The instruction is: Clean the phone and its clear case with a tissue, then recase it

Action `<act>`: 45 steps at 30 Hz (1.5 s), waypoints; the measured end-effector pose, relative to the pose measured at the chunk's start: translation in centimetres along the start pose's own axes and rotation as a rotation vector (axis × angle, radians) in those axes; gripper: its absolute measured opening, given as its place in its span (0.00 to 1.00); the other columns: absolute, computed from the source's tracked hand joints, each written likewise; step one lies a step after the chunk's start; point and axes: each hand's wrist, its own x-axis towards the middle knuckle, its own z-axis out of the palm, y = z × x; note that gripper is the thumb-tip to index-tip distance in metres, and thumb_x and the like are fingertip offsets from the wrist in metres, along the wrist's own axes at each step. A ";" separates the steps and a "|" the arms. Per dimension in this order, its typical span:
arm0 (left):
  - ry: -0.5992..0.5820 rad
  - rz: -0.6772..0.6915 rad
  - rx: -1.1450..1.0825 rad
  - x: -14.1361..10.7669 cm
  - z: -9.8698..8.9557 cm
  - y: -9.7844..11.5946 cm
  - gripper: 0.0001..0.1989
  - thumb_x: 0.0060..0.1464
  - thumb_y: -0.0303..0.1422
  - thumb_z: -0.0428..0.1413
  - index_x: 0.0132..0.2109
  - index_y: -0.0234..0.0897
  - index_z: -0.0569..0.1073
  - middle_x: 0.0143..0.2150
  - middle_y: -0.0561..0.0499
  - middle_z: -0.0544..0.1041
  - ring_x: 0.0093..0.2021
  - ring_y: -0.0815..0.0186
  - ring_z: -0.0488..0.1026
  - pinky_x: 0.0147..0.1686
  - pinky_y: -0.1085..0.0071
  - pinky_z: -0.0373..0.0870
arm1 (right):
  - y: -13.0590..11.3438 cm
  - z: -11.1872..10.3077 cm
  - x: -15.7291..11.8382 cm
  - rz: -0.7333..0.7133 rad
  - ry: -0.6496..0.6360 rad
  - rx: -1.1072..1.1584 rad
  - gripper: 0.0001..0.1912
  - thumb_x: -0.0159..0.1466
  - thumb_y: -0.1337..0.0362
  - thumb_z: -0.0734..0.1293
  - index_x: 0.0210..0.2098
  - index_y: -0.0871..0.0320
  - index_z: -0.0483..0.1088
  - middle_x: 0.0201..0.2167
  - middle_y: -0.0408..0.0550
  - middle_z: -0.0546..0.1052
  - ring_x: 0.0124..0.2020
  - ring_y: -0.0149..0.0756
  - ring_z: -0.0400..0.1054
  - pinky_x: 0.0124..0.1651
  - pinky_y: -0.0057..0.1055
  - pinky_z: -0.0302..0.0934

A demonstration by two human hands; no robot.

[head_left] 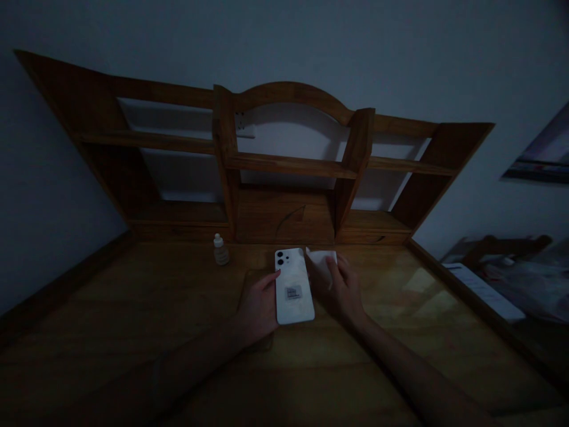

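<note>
A white smartphone (294, 305) is held back side up, its dark camera lenses at the top left and a small printed label on its lower half. My left hand (259, 308) grips it along the left edge, thumb on the back. Just right of the phone, my right hand (345, 289) pinches a thin white sheet, perhaps a tissue or wipe (320, 261), between thumb and fingers. The sheet's left corner is close to the phone's upper right edge; whether they touch I cannot tell. Under my left hand lies a flat, dark-edged rectangular item (251, 279), partly hidden.
A small white dropper-topped bottle (221, 252) stands on the wooden desk (178, 296), left of the phone. Behind rises a wooden shelf unit (288, 166) against the wall, with a power socket (246, 130). Beyond the desk's right edge are papers (484, 290) and a plastic bag (533, 281).
</note>
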 end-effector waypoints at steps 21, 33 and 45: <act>0.153 0.085 0.033 -0.5 1.6 0.0 0.17 0.58 0.32 0.49 0.53 0.37 0.70 0.38 0.46 0.80 0.48 0.55 0.74 0.55 0.58 0.63 | -0.9 0.7 -1.6 -0.105 -0.252 -0.159 0.20 0.68 0.62 0.59 0.20 0.59 0.67 0.17 0.42 0.69 0.19 0.29 0.63 0.23 0.25 0.53; 0.281 -0.001 0.040 0.2 0.8 -0.4 0.14 0.58 0.31 0.53 0.49 0.29 0.71 0.39 0.42 0.79 0.43 0.57 0.76 0.51 0.63 0.67 | -2.2 0.1 -1.7 -0.268 -0.207 -0.218 0.17 0.66 0.67 0.59 0.20 0.58 0.66 0.18 0.43 0.68 0.17 0.28 0.60 0.22 0.27 0.53; 0.284 0.037 0.188 0.6 0.6 -1.2 0.07 0.59 0.28 0.52 0.42 0.29 0.72 0.36 0.45 0.78 0.35 0.62 0.77 0.42 0.67 0.71 | -2.2 0.3 -2.0 -0.348 -0.090 -0.200 0.17 0.65 0.69 0.61 0.20 0.59 0.66 0.17 0.42 0.67 0.17 0.28 0.60 0.22 0.27 0.52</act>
